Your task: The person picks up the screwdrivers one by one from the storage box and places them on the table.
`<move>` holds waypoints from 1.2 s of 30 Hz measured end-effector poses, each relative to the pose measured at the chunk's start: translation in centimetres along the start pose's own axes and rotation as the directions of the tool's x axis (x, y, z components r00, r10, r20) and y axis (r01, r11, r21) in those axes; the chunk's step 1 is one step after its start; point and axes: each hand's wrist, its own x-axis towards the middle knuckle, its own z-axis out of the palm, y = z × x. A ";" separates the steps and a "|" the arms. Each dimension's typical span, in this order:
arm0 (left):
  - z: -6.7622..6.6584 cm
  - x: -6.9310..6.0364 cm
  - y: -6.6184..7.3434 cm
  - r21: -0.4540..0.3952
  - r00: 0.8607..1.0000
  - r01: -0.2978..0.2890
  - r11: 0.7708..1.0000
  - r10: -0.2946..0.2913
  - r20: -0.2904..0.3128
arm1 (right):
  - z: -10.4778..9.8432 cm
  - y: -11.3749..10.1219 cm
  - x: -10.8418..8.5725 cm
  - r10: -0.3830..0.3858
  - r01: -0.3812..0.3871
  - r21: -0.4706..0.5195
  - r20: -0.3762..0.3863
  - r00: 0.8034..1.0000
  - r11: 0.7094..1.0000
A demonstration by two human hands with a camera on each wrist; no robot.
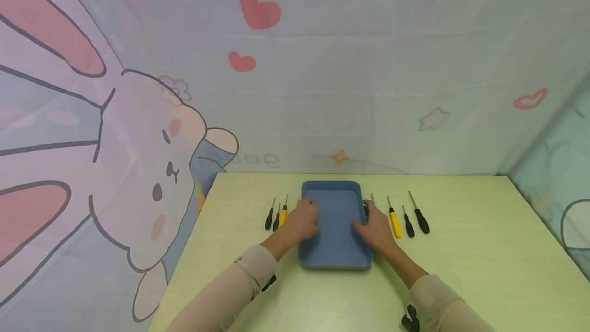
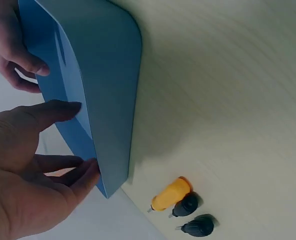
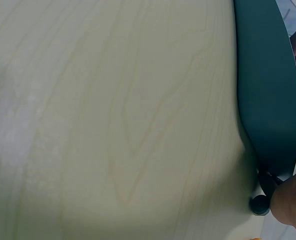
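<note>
A blue rectangular tray (image 1: 334, 260) sits between both hands. My left hand (image 1: 301, 220) reaches over its left rim; in the left wrist view the thumb is apart from the relaxed fingers (image 2: 85, 175), whose tips are at the rim. At the tray's right side is my right hand (image 1: 377, 228), its thumb spread towards the tray's inside. A black handle (image 3: 259, 205) lies close against the right fingers, outside the tray wall; whether they grip it or the rim is hidden.
On the left lie several screwdrivers, one yellow-handled (image 2: 173, 194) and others black (image 2: 198, 226). To the right are a yellow screwdriver (image 1: 395, 223), a small black one (image 1: 408, 227) and a larger black one (image 1: 421, 220). A printed cloth (image 1: 322, 117) hangs behind the table (image 1: 465, 260).
</note>
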 end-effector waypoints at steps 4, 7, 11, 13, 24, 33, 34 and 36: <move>0.4 0.1 0.4 0.074 1.000 0.016 0.997 -0.017 0.009 | 0.0 -0.1 -0.1 -0.007 0.007 -0.007 0.005 1.000 1.000; 0.5 0.1 0.9 0.101 1.000 0.019 0.995 -0.020 0.009 | 0.0 -0.1 -0.1 -0.010 0.010 -0.005 -0.002 1.000 1.000; 0.5 0.0 1.7 0.140 1.000 0.025 0.990 -0.026 0.006 | 0.0 -0.1 -0.1 -0.009 0.009 -0.004 -0.005 1.000 1.000; 0.6 -0.1 2.0 0.166 0.999 0.034 0.986 -0.034 -0.001 | 0.0 -0.1 -0.1 -0.006 0.006 -0.005 -0.002 1.000 1.000; 1.2 -0.2 2.4 0.329 0.996 0.007 0.944 0.024 -0.091 | 0.0 -0.1 -0.1 -0.020 0.020 -0.003 -0.019 1.000 1.000; 1.1 -0.3 2.0 0.197 0.996 0.021 0.980 -0.004 -0.084 | 0.0 -0.1 -0.1 -0.006 0.006 0.001 -0.008 1.000 1.000; 1.1 -0.3 1.9 0.183 0.997 0.017 0.983 -0.002 -0.081 | 0.0 -0.1 -0.1 -0.004 0.004 0.002 -0.008 1.000 1.000; 1.0 -0.4 1.9 0.163 0.998 0.013 0.986 -0.002 -0.064 | -0.1 -0.1 -0.1 -0.001 0.001 0.003 -0.005 1.000 1.000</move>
